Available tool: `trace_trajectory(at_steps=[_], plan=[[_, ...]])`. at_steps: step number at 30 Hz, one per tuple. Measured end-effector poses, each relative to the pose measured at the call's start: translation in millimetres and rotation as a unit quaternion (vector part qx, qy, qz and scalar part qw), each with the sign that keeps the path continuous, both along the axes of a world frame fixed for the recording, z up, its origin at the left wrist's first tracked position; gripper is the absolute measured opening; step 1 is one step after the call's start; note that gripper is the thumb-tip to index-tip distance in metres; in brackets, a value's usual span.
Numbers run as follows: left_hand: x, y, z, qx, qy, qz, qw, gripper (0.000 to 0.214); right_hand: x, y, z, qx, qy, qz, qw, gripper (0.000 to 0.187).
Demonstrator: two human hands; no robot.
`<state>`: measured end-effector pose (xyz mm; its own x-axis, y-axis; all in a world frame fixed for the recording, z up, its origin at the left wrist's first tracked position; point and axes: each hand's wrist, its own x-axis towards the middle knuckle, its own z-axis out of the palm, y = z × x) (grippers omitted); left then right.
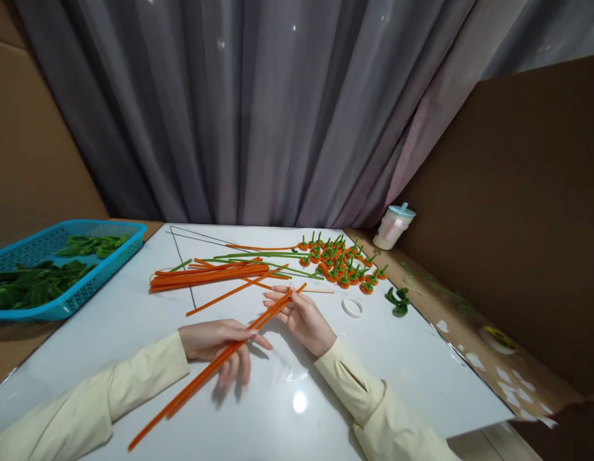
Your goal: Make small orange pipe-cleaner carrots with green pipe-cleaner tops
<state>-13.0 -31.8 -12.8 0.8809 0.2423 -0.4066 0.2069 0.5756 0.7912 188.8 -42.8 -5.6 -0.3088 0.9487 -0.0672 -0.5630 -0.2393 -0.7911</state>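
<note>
Both hands hold a small bundle of long orange pipe cleaners (205, 374) that slants from the lower left up to the right over the white board (134, 333). My left hand (220, 346) pinches the bundle near its middle, with its other fingers pointing down. The upper end is gripped by my right hand (299, 314), fingers curled around it. Just beyond lies a pile of more orange pipe cleaners (210, 275) with a few green ones (258, 257).
Several small orange-and-green finished pieces (342, 262) are clustered at the back right. Beside them lie a white ring (352, 307) and green curls (397, 299). A blue basket (52, 310) with green leaves stands at the left. A capped cup (392, 227) stands by the brown wall.
</note>
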Motion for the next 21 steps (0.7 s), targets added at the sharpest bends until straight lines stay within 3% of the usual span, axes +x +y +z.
trace_trajectory(at_steps=[3, 6, 9, 11, 15, 18, 21], plan=[[0.4, -2.3, -2.5, -0.023, -0.015, 0.027, 0.999, 0.047, 2.8, -0.7, 5.0, 0.011, -0.004, 0.010, 1.000, 0.034], [0.7, -4.9, -1.4, -0.002, -0.048, 0.048, 0.998, 0.038, 4.5, -3.0, 8.2, 0.039, -0.025, 0.032, 0.998, 0.036], [2.1, -5.3, -0.5, 0.015, -0.099, 0.077, 0.992, 0.044, -1.7, -6.9, 5.3, 0.050, -0.087, 0.061, 0.993, 0.041], [3.5, -5.1, 0.0, 0.030, -0.096, 0.107, 0.989, 0.048, -10.0, -9.1, 0.7, 0.046, -0.123, -0.001, 0.991, 0.044], [6.0, -7.3, 5.0, 0.099, -0.003, 0.137, 0.986, 0.041, -15.8, -9.1, 1.4, 0.048, -0.173, -0.130, 0.975, 0.045], [7.2, -9.8, 9.8, 0.132, 0.028, 0.135, 0.982, 0.037, 3.9, -6.5, 22.9, 0.083, -0.201, -0.184, 0.959, 0.038], [10.2, -8.6, 8.8, 0.129, 0.040, 0.147, 0.980, 0.050, 35.7, -3.8, 58.4, 0.126, -0.225, -0.212, 0.942, 0.037]])
